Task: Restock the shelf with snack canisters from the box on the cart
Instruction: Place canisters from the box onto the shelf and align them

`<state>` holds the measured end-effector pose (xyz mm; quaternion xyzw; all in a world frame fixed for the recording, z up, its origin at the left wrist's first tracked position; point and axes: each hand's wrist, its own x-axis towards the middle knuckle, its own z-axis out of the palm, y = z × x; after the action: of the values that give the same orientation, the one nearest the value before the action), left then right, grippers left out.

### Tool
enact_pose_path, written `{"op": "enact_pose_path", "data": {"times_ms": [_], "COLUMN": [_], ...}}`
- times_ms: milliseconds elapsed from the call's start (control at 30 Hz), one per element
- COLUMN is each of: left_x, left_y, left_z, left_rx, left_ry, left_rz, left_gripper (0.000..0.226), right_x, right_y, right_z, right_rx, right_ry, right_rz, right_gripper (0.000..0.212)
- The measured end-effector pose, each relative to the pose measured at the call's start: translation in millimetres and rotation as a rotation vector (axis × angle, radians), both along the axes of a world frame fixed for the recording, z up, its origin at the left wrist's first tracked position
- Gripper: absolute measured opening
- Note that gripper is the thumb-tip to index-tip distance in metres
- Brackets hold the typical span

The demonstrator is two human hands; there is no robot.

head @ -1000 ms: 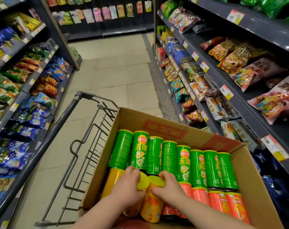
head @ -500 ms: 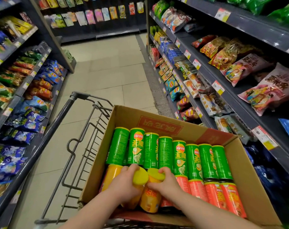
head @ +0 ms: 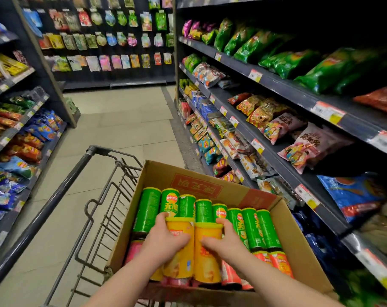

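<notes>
An open cardboard box (head: pixel 303 251) rests on a wire cart (head: pixel 104 209). Inside lie a far row of several green snack canisters (head: pixel 261 229) and red canisters (head: pixel 279 262) nearer me. My left hand (head: pixel 163 242) grips one yellow canister (head: pixel 179 260) and my right hand (head: pixel 225 242) grips a second yellow canister (head: pixel 208 262). Both yellow canisters are lifted side by side above the red ones, lids pointing away from me.
Dark shelves (head: pixel 276 149) of bagged snacks run along the right, close to the box. Another shelf unit (head: pixel 22 138) with chip bags lines the left. The tiled aisle floor (head: pixel 121 129) stretches ahead to a back wall of hanging packets (head: pixel 113 41).
Both hands have raised the two yellow canisters up out of the box, gripping their sides rather than their lids. The view has tilted up, showing more shelving.
</notes>
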<state>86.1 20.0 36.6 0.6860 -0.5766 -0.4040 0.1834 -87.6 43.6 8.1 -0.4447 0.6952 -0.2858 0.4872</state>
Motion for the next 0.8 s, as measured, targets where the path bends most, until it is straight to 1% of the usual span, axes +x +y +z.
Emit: {"op": "enact_pose_path", "data": {"times_ms": [167,233,333,433,500,633,667,733,767,800], "left_x": [-12,-21,-39,-61,-76,-105,-112,-130,-140,-151], "left_y": [19,26,39,54,64,78,80,89,94,99], "left_z": [23,29,38,47,54,65,67,75,79,82], "left_rx": [-0.029,-0.037,-0.057,-0.055,-0.054,-0.051,-0.040,-0.033,-0.041,-0.049], "left_ry": [0.078,0.102,0.149,0.211,0.239,0.296,0.309,0.334,0.351,0.362], "left_rz": [-0.074,-0.114,-0.176,-0.275,-0.322,-0.402,-0.427,-0.469,-0.491,-0.510], "left_gripper": [0.103,0.109,0.100,0.105,0.100,0.091,0.094,0.097,0.093,0.088], "right_x": [-10,-15,-27,-44,-56,-80,-85,-99,-107,-116], "right_y": [30,44,69,98,117,146,153,168,176,185], "right_z": [28,38,50,60,69,85,89,97,102,107], "right_rx": [-0.076,-0.100,-0.140,-0.147,-0.151,-0.166,-0.173,-0.185,-0.191,-0.203], "right_ry": [-0.012,0.000,0.018,0.008,0.015,-0.003,0.003,0.032,0.052,0.072], "right_rz": [-0.077,-0.123,-0.221,-0.320,-0.370,-0.467,-0.494,-0.550,-0.573,-0.593], "right_gripper": [0.072,0.079,0.086,0.096,0.094,0.076,0.077,0.088,0.093,0.093]}}
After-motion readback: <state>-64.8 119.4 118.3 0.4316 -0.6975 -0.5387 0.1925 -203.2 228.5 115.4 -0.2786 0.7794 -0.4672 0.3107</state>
